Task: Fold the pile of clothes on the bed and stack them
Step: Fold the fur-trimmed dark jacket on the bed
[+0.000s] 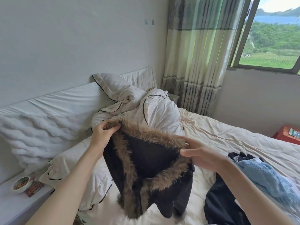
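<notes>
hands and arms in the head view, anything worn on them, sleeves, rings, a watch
Both arms are bare from the frame's edge to the wrist: no sleeves show. The left hand and right hand wear no gloves, and no watch, bracelet or ring is visible on either. Nails look short and unpainted, though the picture is too soft to be sure of small details.

A single head-worn wide-angle camera is looking forward and down from close above the bed (227,138), facing the far wall and the window (266,38) at far right.
</notes>
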